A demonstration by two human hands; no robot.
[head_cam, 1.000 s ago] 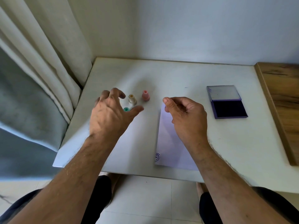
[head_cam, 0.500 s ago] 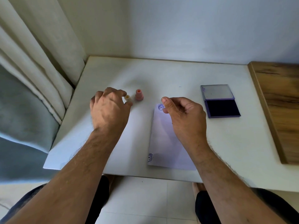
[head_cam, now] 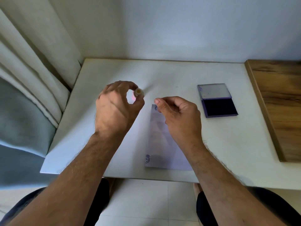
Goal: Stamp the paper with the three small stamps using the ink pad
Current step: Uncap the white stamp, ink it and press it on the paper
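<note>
Paper (head_cam: 162, 141): lies on the white table (head_cam: 228, 144), left of the open ink pad (head_cam: 217, 100); two blue prints show, at its far-left and near-left corners.
Left hand (head_cam: 114, 110): left of the paper, thumb and fingers pinched on a cream stamp (head_cam: 138, 92), lifted.
Pink stamp (head_cam: 132, 99): blurred, behind that hand.
Third stamp: hidden.
Right hand (head_cam: 177, 115): over the paper's far end, fingers curled loosely, holding nothing visible.
Progress: likely partway; the cream stamp probably needs inking next.

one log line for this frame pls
left hand: pinching beige stamp, raised | right hand: curled over paper | ink pad: open | prints visible: two
</note>
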